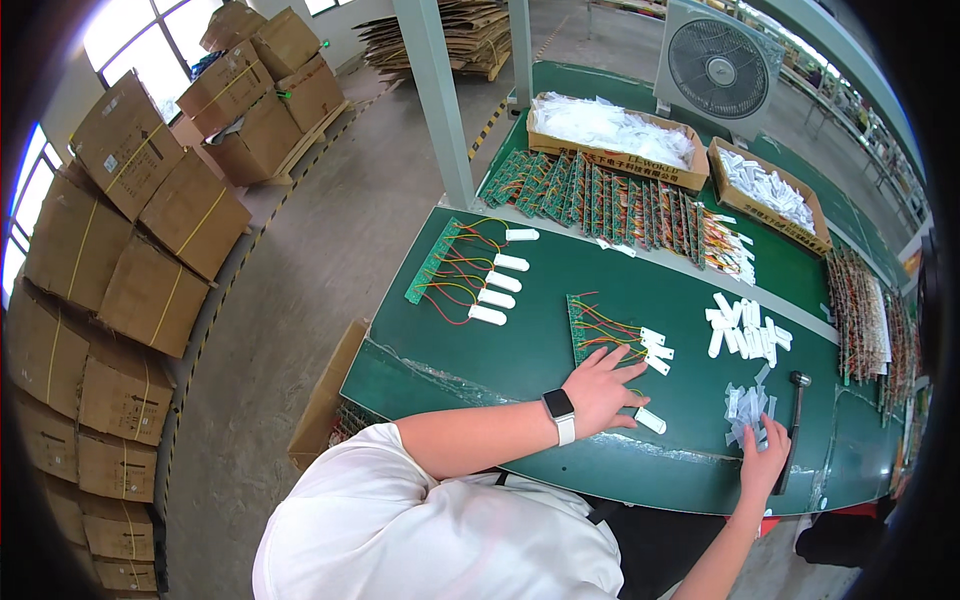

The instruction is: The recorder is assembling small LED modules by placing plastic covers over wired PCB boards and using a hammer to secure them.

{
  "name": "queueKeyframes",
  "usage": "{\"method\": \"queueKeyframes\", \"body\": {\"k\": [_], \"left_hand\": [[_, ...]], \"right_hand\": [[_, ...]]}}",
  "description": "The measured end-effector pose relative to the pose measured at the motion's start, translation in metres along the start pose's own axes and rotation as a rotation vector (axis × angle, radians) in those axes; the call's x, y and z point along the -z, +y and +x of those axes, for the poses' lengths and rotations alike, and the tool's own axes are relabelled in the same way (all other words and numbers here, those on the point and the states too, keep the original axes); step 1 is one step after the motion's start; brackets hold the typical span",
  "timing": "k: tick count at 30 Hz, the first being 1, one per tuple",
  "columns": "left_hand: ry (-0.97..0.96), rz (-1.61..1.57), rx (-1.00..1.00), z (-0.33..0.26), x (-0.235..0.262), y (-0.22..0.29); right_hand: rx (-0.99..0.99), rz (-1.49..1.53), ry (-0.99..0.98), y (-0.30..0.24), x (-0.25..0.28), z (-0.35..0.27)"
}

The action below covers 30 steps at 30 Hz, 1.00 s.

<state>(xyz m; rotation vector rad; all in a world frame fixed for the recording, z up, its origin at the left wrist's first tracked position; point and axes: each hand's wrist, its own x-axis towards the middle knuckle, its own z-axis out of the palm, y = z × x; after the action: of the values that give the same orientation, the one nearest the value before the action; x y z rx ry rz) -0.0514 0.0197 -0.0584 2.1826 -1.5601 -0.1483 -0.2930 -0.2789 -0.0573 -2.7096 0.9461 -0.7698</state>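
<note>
My left hand (605,392) lies spread on the green table over a green circuit board strip (577,330) with red and yellow wires. Its fingertips rest on the wires, close to several small white plastic pieces (655,345) at the wire ends. Just beyond the thumb and forefinger sits a single white piece (650,420). On the right, my right hand (765,452) touches the near edge of a pile of clear plastic strips (745,405), its thumb and fingertips apart. Whether a strip is between them is hard to make out.
Loose white pieces (748,328) lie beyond the strips; a hammer (795,420) lies right of my right hand. At left sits a wired board (433,262). Behind are stacked boards (610,205), two cardboard trays (615,150) and a fan (715,65). Cartons (110,270) line the left.
</note>
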Motion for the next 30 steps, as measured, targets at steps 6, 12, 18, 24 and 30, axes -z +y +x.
{"method": "queueKeyframes", "body": {"k": [6,12,18,24,30], "left_hand": [[-0.002,-0.008,0.001,0.000,0.000,0.001],[0.001,-0.018,-0.007,-0.001,-0.001,0.000],[0.020,-0.043,-0.005,-0.003,-0.003,-0.001],[0.036,-0.027,-0.010,0.000,-0.005,0.000],[0.042,-0.013,-0.007,-0.002,-0.006,-0.001]], "right_hand": [[-0.110,0.055,-0.039,0.014,-0.010,-0.003],[-0.089,0.100,-0.017,0.018,-0.011,0.005],[-0.111,0.111,-0.027,0.013,-0.010,0.010],[-0.096,0.124,0.064,0.027,-0.018,0.003],[-0.034,0.125,0.003,0.037,-0.018,0.004]]}}
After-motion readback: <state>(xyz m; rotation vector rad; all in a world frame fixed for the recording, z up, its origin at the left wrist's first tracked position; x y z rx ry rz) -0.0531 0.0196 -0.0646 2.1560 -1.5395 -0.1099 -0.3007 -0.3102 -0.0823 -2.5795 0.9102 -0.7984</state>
